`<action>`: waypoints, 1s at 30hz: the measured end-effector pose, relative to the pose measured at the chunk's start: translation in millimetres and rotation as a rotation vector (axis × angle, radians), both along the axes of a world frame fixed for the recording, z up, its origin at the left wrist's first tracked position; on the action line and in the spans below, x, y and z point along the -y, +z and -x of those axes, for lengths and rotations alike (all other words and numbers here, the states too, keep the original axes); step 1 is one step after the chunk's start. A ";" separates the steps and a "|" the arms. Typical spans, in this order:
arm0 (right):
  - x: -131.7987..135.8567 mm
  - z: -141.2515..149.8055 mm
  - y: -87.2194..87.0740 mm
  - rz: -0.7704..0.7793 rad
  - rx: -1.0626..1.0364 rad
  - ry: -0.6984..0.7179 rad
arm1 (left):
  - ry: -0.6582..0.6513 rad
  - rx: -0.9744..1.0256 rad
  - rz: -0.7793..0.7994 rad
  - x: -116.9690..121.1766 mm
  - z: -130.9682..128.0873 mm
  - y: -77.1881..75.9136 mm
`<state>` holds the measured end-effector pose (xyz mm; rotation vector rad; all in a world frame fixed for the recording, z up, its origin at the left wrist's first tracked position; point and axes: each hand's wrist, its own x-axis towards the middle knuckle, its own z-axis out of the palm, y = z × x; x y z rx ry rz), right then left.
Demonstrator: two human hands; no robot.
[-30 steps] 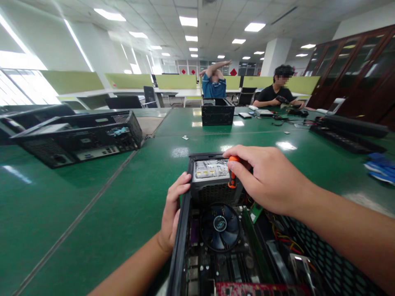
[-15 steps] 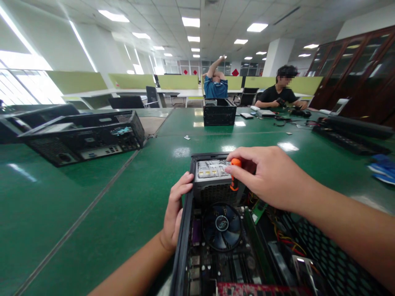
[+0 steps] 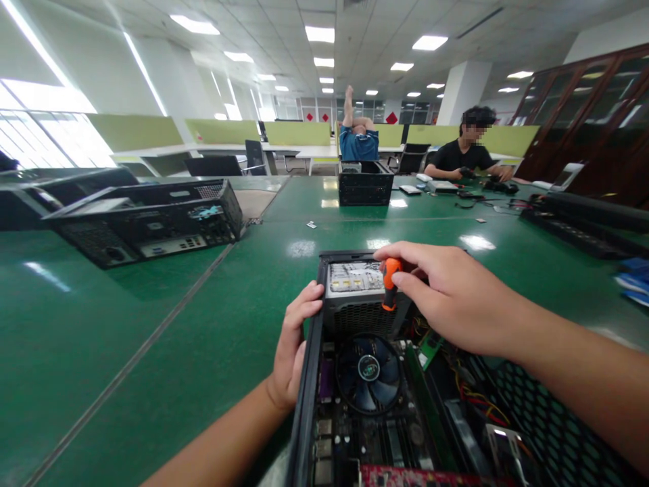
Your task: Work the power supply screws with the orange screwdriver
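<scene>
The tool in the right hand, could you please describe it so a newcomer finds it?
On the green table, find the nearest open computer case. At its far end, the right hand holds the tool; its orange-and-black colouring sets it apart from the dark fan.

brightly lit by ceiling panels [image 3: 430, 42] and left windows [image 3: 45, 125], glare spotting the green table [image 3: 238, 304], edges stretched

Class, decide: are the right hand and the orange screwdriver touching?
Touching. The head view shows the right hand gripping the orange screwdriver by its handle, thumb against it.
</scene>
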<state>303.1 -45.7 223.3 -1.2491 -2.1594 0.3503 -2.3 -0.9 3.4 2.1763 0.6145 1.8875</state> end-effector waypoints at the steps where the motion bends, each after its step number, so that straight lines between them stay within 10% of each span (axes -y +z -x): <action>1: 1.1 0.0 -0.1 -0.033 -0.017 0.011 | 0.005 -0.002 0.000 0.4 -0.6 0.4; 11: 2.6 16.9 -15.5 -0.266 -0.108 0.250 | -0.024 -0.047 -0.058 2.3 -5.3 9.8; 30: -5.8 26.4 -23.2 -0.186 -0.124 0.278 | -0.013 -0.052 -0.084 3.8 -8.5 14.9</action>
